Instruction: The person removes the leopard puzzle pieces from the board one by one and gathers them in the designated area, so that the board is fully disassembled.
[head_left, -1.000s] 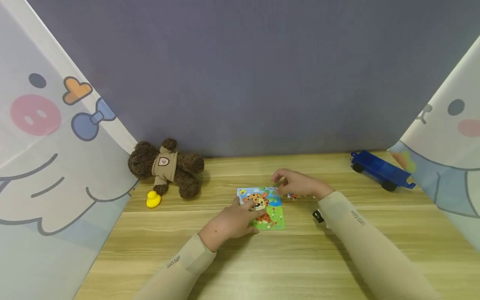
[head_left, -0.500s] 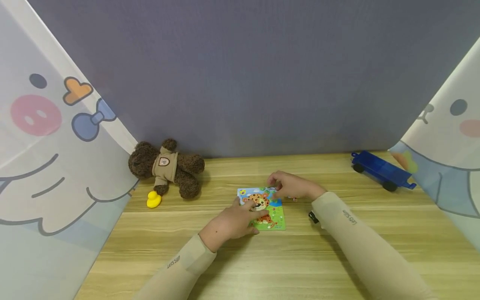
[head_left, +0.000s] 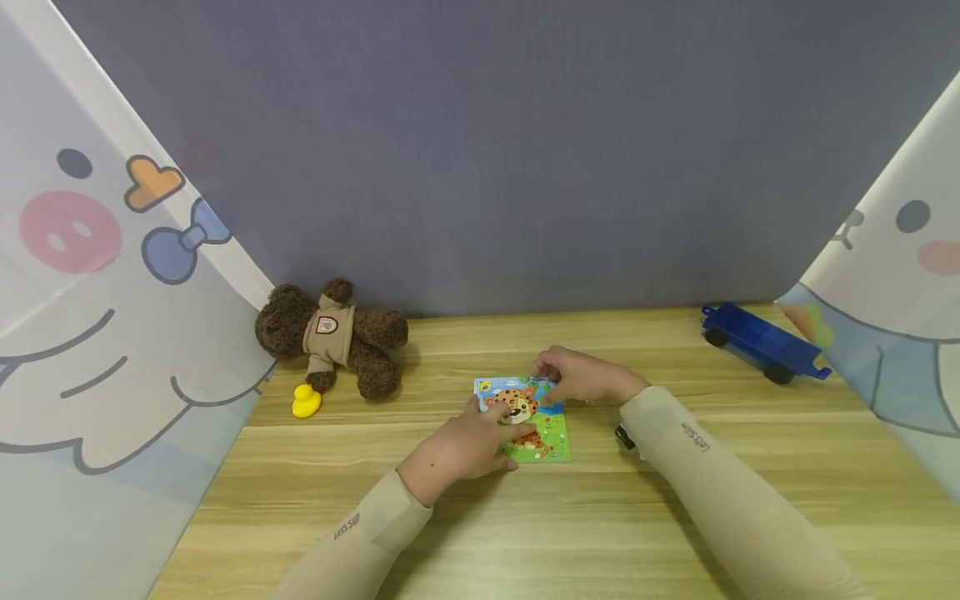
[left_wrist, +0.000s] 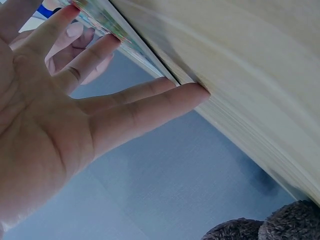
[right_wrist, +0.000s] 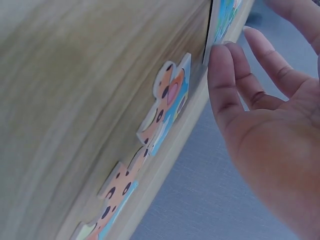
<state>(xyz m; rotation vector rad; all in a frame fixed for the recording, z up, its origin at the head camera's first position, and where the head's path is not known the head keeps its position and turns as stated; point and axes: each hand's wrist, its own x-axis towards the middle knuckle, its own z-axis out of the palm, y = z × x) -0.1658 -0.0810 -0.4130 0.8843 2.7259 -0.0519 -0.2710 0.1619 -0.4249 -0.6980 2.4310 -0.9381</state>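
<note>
A square jigsaw puzzle (head_left: 557, 433) with a spotted leopard cub on green and blue lies on the wooden table. My left hand (head_left: 463, 446) rests on its left side with spread, mostly straight fingers; in the left wrist view, two fingertips (left_wrist: 197, 92) reach the table at the puzzle's edge. At the upper right corner, my right hand (head_left: 587, 377) touches the puzzle with its fingertips, and no separate piece shows between them. Loose puzzle pieces (right_wrist: 169, 102), orange spotted with blue, lie beside the puzzle in the right wrist view; the right hand mostly hides them from the head camera.
A brown teddy bear (head_left: 330, 337) in a beige top lies at the back left, beside a yellow rubber duck (head_left: 306, 402). A blue toy trailer (head_left: 761, 340) stands at the back right. Behind the table rises a grey partition (head_left: 480, 167).
My right hand has shifted slightly left and toward the puzzle's upper right corner, covering more of the loose pieces. The left hand and the puzzle stay in place.
</note>
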